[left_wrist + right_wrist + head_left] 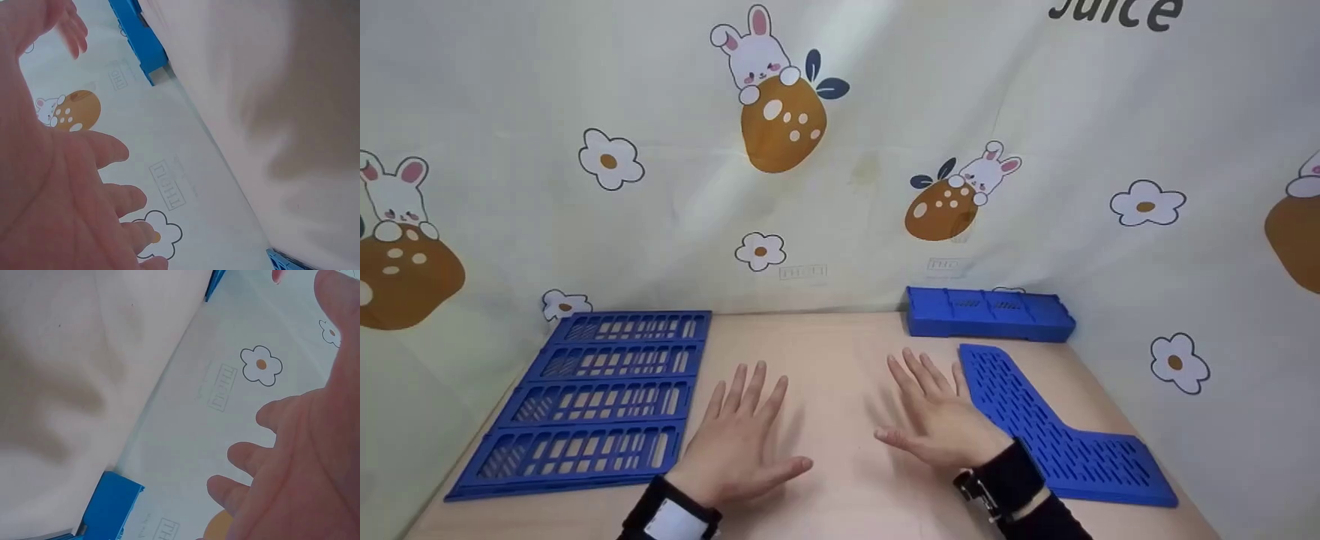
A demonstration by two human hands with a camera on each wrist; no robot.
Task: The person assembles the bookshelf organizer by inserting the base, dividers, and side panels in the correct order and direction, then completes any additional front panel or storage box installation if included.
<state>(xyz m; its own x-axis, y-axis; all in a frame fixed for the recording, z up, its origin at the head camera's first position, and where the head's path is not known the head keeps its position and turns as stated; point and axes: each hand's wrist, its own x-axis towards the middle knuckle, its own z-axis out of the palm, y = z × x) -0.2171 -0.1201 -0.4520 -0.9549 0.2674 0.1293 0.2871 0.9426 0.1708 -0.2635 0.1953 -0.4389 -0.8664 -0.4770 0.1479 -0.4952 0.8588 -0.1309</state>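
Observation:
My left hand point(741, 439) is held over the table with its fingers spread and straight, palm down, holding nothing. To its left lies a set of blue slotted panels point(598, 401), laid edge to edge in a column. My right hand point(941, 420) is likewise spread and bare, thumb pointing inward. It overlaps the edge of a blue L-shaped perforated panel point(1035, 412) in the head view. Behind that panel, against the back wall, sits a long blue box-like part point(990, 315). Both wrist views show the hands' palms and extended fingers, with shadows on the tabletop.
The pale wooden table point(825, 375) is bounded at the back and sides by a whitish sheet point(675, 202) printed with rabbits, orange fruit and flowers. Dark wrist straps point(1011, 480) carry the cameras.

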